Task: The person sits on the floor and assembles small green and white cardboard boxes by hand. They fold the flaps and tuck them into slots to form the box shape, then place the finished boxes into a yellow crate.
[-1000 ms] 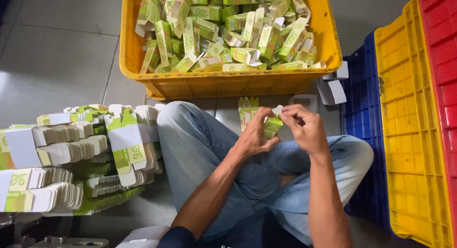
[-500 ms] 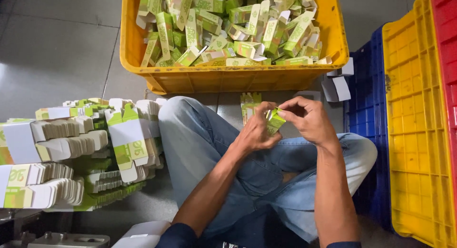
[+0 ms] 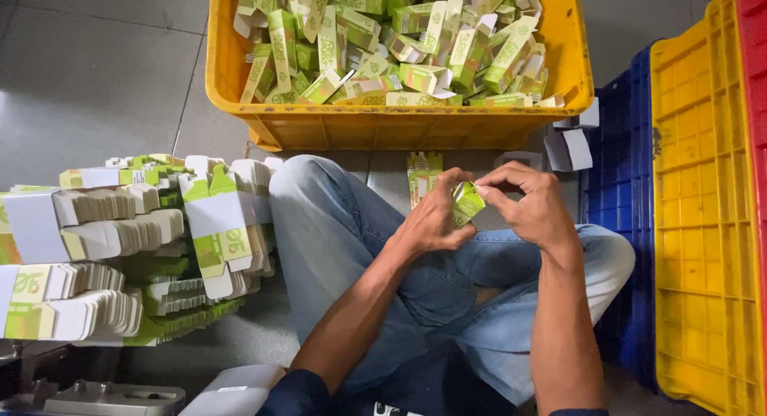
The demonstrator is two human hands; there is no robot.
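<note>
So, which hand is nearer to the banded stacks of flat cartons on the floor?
Left. The left hand grips the small green carton on the side facing the banded stacks; the right hand pinches the carton from its far side, toward the blue crate.

The little green-and-white carton [image 3: 466, 202] was up off the floor, pinched between both hands above the person's crossed legs in jeans. It was a small folding box, partly squared up and tilted on a diagonal, one end poking toward the yellow crate. Fingers [image 3: 495, 179] covered a good chunk of it, so its flaps couldn't be made out.
</note>
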